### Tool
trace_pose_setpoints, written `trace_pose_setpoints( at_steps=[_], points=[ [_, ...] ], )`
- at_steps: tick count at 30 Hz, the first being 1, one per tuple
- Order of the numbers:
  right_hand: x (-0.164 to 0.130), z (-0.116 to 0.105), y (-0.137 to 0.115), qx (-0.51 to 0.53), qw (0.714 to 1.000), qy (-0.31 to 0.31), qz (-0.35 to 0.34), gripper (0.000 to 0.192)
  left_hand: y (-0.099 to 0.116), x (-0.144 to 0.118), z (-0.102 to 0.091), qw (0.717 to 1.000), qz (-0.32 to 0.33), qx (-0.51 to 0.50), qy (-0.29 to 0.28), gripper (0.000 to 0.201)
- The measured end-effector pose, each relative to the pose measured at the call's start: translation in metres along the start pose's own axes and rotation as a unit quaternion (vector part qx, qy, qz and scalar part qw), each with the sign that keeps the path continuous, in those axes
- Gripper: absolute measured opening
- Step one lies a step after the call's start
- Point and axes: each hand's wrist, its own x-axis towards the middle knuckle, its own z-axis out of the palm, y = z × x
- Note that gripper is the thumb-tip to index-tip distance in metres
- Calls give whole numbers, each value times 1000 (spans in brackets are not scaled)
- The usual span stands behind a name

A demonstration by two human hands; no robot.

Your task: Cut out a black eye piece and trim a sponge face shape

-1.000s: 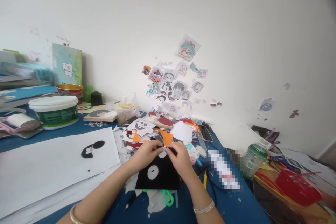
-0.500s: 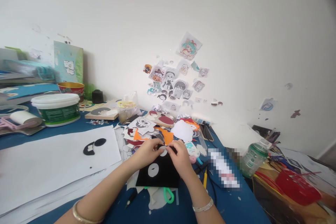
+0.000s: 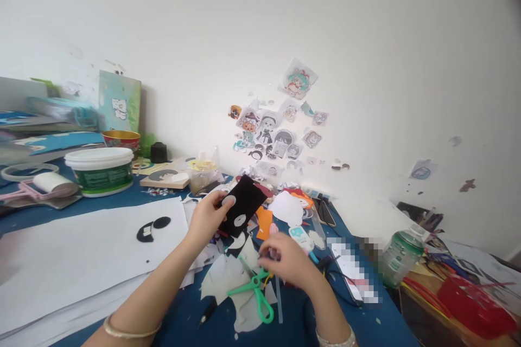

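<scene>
My left hand (image 3: 207,218) holds a black card sheet (image 3: 244,203) raised off the table; the sheet has round holes cut in it and my thumb presses its left edge. My right hand (image 3: 285,258) is low over the table with its fingers closed at the handles of green scissors (image 3: 255,285), which lie on white paper scraps (image 3: 222,281). It is blurred, so the grip is unclear. A bangle shows on each wrist.
A large white sheet (image 3: 81,252) with black cut-outs (image 3: 150,227) lies left. Behind stand a white tub (image 3: 100,171), a red bowl (image 3: 120,139) and a wooden board (image 3: 166,179). Paper cut-outs pile at centre (image 3: 285,203). A green-lidded jar (image 3: 399,252) and red tray (image 3: 474,298) sit right. Stickers (image 3: 280,130) cover the wall.
The black sheet was flat on the table under both hands; now my left hand has lifted it up. My right hand let go and dropped to the uncovered green scissors.
</scene>
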Motion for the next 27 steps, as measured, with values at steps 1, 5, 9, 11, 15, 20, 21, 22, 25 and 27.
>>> trace_pose_setpoints(
  at_steps=[1,5,9,11,15,20,21,22,25,27],
  points=[
    [-2,1,1,-18,997,-76,11,13,0,0,0,1000,-5,-22,-3,22],
    [-7,6,3,-74,979,-191,-12,48,3,-2,4,992,-60,-107,-15,20],
    [-9,11,-2,-98,982,-160,-13,45,10,-2,7,971,-129,-199,-21,18],
    [-9,14,-5,-105,985,-137,6,40,13,-3,8,957,-158,-241,-17,20],
    [-6,16,-5,-96,990,-102,7,38,14,-4,6,932,-175,-317,-7,22],
    [-5,4,-3,-22,998,-50,22,36,7,-3,3,920,-148,-363,-10,30],
    [-4,2,-4,9,999,-42,29,36,6,-3,3,917,-144,-372,-8,31],
    [-4,-1,-6,41,998,-34,36,36,5,-3,4,914,-140,-380,-6,31],
    [-1,-2,-14,129,990,-12,49,37,7,-6,7,909,-134,-395,-13,32],
    [1,3,-18,174,983,-1,62,35,10,-10,11,903,-130,-409,-34,34]
  ],
)
